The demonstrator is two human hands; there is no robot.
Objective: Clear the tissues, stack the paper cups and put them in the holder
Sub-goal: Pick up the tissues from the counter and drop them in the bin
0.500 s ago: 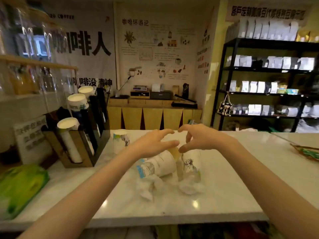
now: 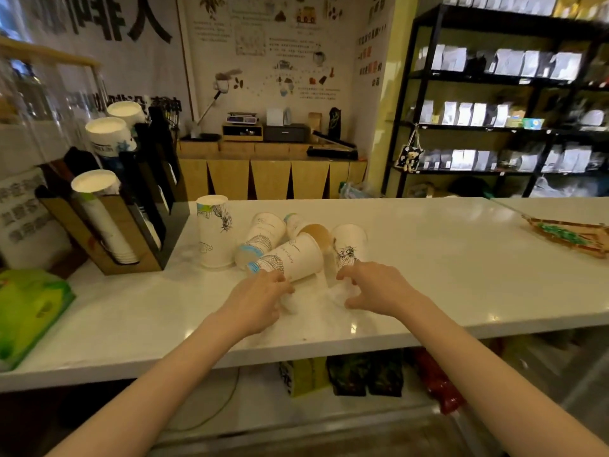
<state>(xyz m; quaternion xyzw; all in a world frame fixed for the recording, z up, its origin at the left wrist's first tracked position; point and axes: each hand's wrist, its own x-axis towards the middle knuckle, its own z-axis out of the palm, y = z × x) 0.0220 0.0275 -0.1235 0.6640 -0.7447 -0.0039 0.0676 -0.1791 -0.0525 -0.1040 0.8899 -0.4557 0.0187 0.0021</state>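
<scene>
Left hand (image 2: 260, 300): fingers curled on crumpled tissue (image 2: 290, 303) | right hand (image 2: 379, 288): fingers spread, empty | tipped paper cups (image 2: 290, 258) just beyond, cup holder (image 2: 108, 232) far left.

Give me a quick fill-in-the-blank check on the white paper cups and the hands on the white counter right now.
1. The white paper cup with insect drawings nearest the wooden cup holder stands ____.
2. The printed white cup by the left hand lies on its ____.
3. Both hands reach over crumpled white ____ on the white counter; the right hand is empty.

Missing words: upside down; side; tissues
</scene>
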